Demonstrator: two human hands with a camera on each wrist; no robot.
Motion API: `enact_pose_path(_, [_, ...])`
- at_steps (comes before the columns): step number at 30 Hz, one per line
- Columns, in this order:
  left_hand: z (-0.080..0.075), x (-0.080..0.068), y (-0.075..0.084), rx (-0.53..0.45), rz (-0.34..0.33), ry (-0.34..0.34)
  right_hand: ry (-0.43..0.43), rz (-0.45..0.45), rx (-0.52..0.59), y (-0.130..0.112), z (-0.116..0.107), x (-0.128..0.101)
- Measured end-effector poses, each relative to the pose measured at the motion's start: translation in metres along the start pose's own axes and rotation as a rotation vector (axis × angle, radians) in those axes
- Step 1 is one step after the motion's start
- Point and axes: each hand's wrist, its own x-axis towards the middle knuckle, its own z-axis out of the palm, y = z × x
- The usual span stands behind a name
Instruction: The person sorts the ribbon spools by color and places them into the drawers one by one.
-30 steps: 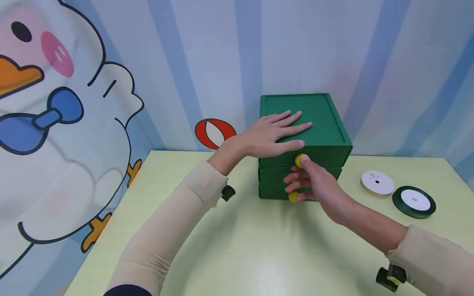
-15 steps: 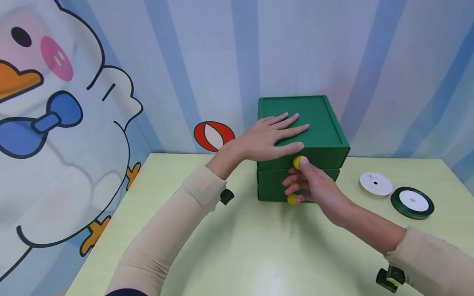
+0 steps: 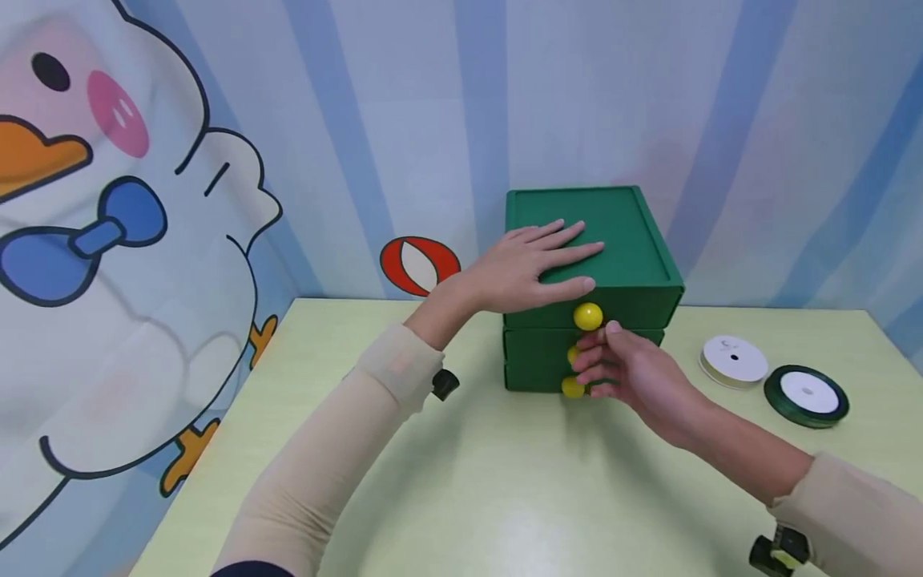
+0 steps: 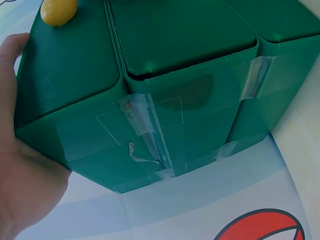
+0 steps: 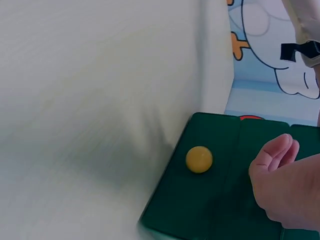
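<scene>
A green drawer box (image 3: 598, 240) with three stacked drawers stands at the back of the table. Its front bears round yellow knobs: the top knob (image 3: 588, 316) is in full view, the middle one (image 3: 573, 355) is partly behind fingers, and the bottom knob (image 5: 199, 160) shows whole in the right wrist view. My left hand (image 3: 530, 268) rests flat on the box's top with fingers spread. My right hand (image 3: 649, 385) is in front of the drawers, fingers loosely bent, thumb just right of the top knob, holding nothing. Clear tape (image 4: 137, 112) joins the drawer casings along the side.
Right of the box lie a white ribbon spool (image 3: 734, 358) and a dark green ribbon spool (image 3: 806, 396). All stand on a pale yellow table (image 3: 490, 489). A striped blue backdrop (image 3: 404, 104) with a cartoon bird rises directly behind.
My right hand has let go of the top yellow knob and drawn back a little to the right. The left hand stays on the box, and the drawers look the same.
</scene>
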Motion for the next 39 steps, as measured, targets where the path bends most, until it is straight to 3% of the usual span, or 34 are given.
enact_pose_path(9, [0.0, 0.0, 0.001, 0.002, -0.006, -0.004, 0.051, 0.102, -0.006, 0.016, -0.014, -0.008])
enact_pose_path(17, [0.002, 0.0, -0.001, -0.014, 0.005, -0.001, 0.011, 0.149, 0.002, 0.025, -0.009, -0.001])
enact_pose_path(25, [0.001, 0.001, -0.002, -0.015, 0.007, 0.011, -0.033, 0.181, -0.046, 0.022, 0.007, 0.012])
enact_pose_path(39, [0.001, 0.0, -0.003, -0.022, 0.006, 0.008, -0.069, 0.219, 0.023, 0.013, 0.011, 0.021])
